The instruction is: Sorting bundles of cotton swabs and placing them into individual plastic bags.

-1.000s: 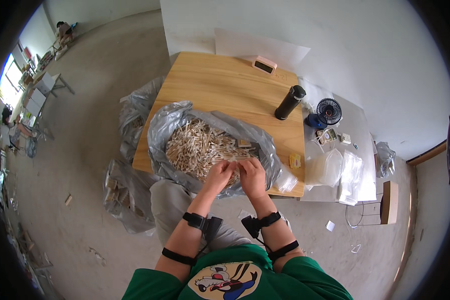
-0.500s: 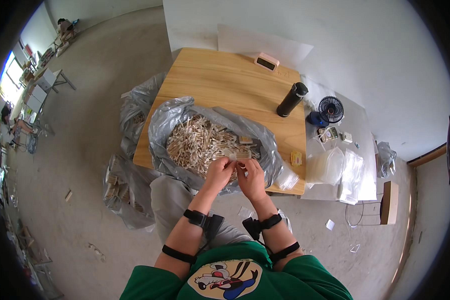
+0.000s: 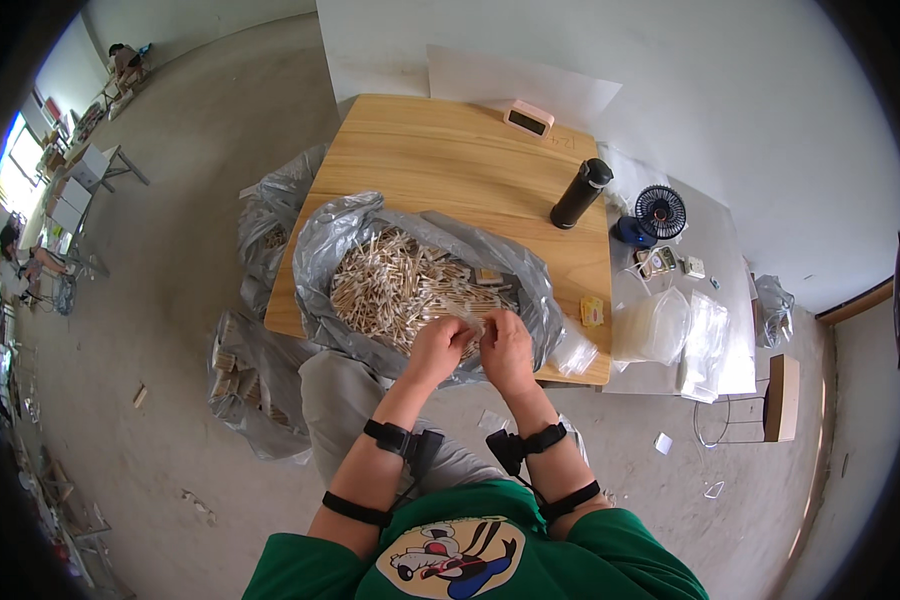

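My left hand (image 3: 438, 347) and my right hand (image 3: 509, 350) meet over the near side of a large grey plastic bag (image 3: 322, 248). Between their pinched fingertips is a small clear plastic bag (image 3: 472, 322), partly hidden by the fingers. Loose cotton swabs (image 3: 385, 290) with pale wooden sticks are heaped inside the grey bag, left of and beyond my hands. A small packed bundle (image 3: 488, 277) lies at the heap's right side. Just right of my right hand, a stack of clear bags (image 3: 573, 352) rests on the wooden table (image 3: 440, 150).
A black bottle (image 3: 581, 194), a pink clock (image 3: 529, 118) and a yellow packet (image 3: 592, 311) stand or lie on the table. The side table holds a fan (image 3: 660, 212) and clear bags (image 3: 652, 328). More grey bags (image 3: 260, 405) sit on the left floor. Two people work far left.
My fingertips have drawn slightly apart, and the clear bag between them shows more. My right hand has turned and shifted a little. The whole view has moved slightly.
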{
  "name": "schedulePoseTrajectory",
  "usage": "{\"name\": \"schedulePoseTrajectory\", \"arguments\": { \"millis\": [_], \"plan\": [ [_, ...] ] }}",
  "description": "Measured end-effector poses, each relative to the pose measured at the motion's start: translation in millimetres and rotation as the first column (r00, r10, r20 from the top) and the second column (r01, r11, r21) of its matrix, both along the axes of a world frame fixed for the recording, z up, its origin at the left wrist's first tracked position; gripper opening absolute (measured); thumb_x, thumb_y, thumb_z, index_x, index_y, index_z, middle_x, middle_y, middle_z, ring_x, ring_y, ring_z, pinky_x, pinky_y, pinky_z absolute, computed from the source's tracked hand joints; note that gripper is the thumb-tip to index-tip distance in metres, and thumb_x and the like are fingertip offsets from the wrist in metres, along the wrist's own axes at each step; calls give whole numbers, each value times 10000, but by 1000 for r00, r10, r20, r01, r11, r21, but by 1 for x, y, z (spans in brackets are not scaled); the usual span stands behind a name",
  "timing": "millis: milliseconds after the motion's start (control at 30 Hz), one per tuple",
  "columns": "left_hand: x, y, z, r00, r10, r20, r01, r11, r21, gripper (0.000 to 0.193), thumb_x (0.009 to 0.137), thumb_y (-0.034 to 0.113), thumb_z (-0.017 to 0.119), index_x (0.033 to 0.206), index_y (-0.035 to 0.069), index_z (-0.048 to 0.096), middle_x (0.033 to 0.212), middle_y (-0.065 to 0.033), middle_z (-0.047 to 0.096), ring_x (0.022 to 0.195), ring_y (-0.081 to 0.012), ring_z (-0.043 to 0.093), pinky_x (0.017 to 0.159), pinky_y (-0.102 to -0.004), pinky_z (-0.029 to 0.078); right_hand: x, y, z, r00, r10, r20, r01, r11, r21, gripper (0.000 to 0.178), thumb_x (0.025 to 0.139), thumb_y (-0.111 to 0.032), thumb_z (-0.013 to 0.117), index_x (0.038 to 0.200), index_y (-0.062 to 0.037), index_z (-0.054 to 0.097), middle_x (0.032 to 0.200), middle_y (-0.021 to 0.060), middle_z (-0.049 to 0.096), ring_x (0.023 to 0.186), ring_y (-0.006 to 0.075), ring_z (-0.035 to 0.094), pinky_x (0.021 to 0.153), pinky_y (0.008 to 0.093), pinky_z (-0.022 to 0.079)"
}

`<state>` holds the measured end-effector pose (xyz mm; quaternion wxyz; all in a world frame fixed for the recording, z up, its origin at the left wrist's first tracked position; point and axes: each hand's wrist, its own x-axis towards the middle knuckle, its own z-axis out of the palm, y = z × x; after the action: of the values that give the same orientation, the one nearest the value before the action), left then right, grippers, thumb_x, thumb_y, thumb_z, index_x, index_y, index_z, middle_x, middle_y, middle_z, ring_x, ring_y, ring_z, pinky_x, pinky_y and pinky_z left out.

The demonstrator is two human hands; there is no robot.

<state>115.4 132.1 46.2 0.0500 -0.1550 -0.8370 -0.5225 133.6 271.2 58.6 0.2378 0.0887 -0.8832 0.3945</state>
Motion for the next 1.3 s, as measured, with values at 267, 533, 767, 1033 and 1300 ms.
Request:
{"name": "schedulePoseTrajectory", "arguments": {
  "millis": [267,533,767,1033,1300],
  "plan": [
    [-1,3,13,995,-12,95,17,999,-49,162,760,81,630,719,-34,523,686,-177,572,622,-331,564,560,-386,435,0,-2,1,993,72,97,-65,995,-74,251,788,5,560,1031,-9,497,888,187,574,778,373,581,672,402,477],
    [-1,-4,14,994,-59,87,65,996,-61,201,753,106,657,723,-30,512,677,-160,553,609,-297,544,560,-366,433,1,1,-1,995,5,100,-8,1000,30,188,789,0,557,975,-20,540,863,178,599,805,378,579,695,400,483],
    [-11,-20,-1,961,221,166,-228,974,22,319,813,206,678,980,-6,507,870,-83,575,728,-167,561,651,-276,454,-11,3,-27,931,69,359,205,714,-669,275,786,138,459,1024,5,502,926,67,627,825,131,614,679,257,502],
    [-20,-13,1,877,-160,452,-223,699,679,275,860,197,644,1006,-23,569,904,-33,610,810,-52,550,710,-213,443,-17,0,-41,904,243,351,247,373,-894,180,844,70,482,991,-25,522,948,67,614,848,129,602,717,265,516],
    [-31,-18,7,996,88,-32,-91,988,-122,211,760,144,700,918,24,628,797,-85,601,703,-176,587,629,-284,464,-37,-1,-14,858,383,342,-74,752,-655,199,912,-101,552,1078,9,557,933,14,601,855,72,538,785,216,429]
  ]
}}
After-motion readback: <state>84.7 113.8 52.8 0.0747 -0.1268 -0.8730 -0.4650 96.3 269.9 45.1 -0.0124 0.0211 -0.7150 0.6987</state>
